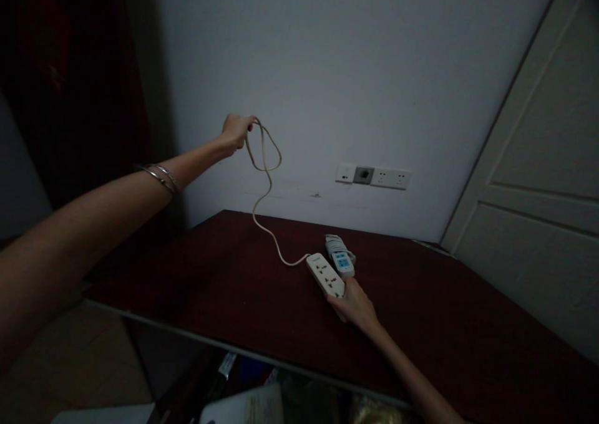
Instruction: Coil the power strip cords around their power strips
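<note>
Right grip (354, 302) around power strip (324, 273)

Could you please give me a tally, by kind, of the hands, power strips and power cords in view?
Hands: 2 (left hand, right hand)
Power strips: 2 (gripped strip, blue-faced strip beside it)
Power cords: 2 (dangling cord, bundled cord)
Total: 6

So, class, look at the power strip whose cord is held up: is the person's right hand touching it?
Touching. The head view shows the right hand closed on the near end of the power strip.
</note>
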Demonstrator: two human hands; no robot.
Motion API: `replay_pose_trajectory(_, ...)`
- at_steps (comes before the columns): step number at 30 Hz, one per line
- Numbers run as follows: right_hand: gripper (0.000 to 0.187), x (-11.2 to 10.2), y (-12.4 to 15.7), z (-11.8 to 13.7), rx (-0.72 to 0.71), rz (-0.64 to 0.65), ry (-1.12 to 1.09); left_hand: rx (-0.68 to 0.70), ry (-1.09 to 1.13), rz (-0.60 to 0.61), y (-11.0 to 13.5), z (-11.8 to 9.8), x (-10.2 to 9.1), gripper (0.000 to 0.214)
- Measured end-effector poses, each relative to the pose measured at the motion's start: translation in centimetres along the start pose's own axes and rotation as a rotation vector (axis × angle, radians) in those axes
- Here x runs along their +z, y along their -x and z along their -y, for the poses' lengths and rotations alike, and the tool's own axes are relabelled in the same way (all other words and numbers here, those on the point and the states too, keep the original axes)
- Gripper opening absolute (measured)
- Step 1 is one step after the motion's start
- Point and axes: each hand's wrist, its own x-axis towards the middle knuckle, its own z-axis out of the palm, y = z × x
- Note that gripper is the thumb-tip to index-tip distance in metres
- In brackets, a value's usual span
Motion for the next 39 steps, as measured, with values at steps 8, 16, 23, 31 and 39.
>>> replay_pose_trajectory(8, 0.054, -0.7, 1.1, 1.0, 0.012, 0.046, 0.257, 0.091, 0.044, 0.172, 3.6, -3.3, 3.2, 0.030)
replay_pose_trajectory(16, 0.067, -0.6, 0.4, 0.6, -0.007, 0.039, 0.158, 0.307, 0.076, 0.502, 8.6, -5.6, 5.2, 0.040)
replay_pose_trajectory(23, 0.047, -6.8, -1.7, 4.6, -0.236, -0.198, -0.786, 0.482, 0.045, 0.772, 13.2, -6.2, 6.3, 0.041)
replay_pose_trajectory(31, 0.039, -13.0, -1.1, 10.0, -0.303, 0.304, -1.459, 0.599, 0.080, 1.001, 16.0, -5.5, 8.0, 0.039)
replay_pose_trajectory(39, 0.022, -12.9, -1.9, 12.5, -0.079, 0.076, -1.407, 0.669, 0.005, 0.976, 17.1, -4.9, 7.8, 0.030)
